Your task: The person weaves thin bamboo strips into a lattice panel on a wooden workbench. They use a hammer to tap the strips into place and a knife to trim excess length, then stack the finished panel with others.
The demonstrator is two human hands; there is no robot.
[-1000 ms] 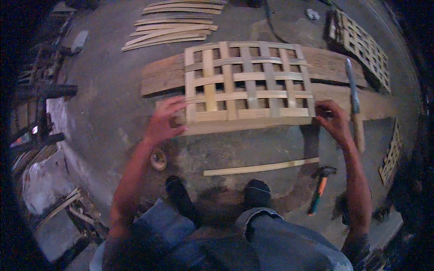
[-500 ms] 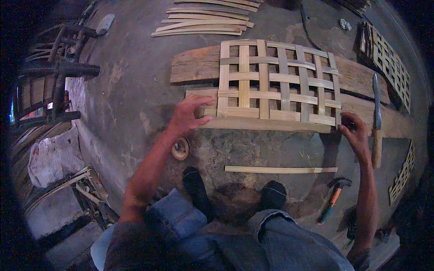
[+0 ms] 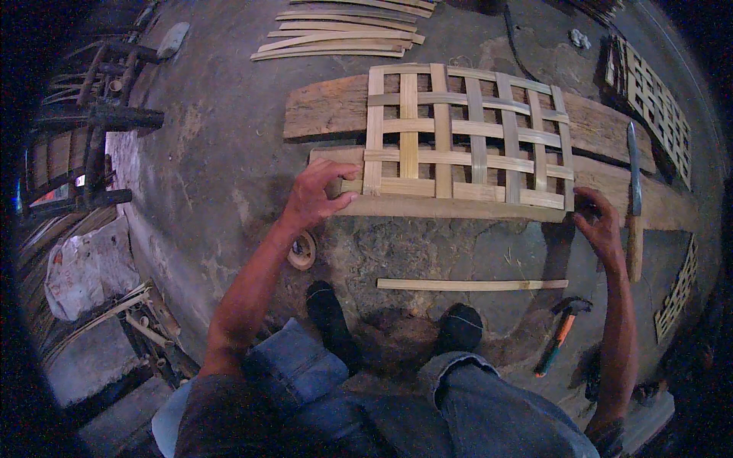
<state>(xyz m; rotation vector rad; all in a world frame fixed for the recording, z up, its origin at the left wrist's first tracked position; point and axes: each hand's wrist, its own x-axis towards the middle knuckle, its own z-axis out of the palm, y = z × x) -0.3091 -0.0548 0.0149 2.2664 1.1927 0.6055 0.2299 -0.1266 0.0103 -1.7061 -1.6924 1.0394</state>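
Observation:
A lattice of woven bamboo strips lies across two wooden planks, with its near edge on the nearer plank. My left hand is at its near left corner, thumb and fingers apart. Between them is the end of the lowest strip; whether the fingertips touch it I cannot tell. At the near right corner is my right hand, its fingers bent and a gap between thumb and forefinger. One loose bamboo strip lies on the floor before my feet.
A long knife rests at the planks' right. Nearer lies a hammer; a roll of tape sits below my left hand. Loose strips lie at the back, finished lattices at the far right. A dark wooden frame stands left.
The whole view has shifted slightly. Both hands stay at the lattice's near corners, with hardly any movement against it.

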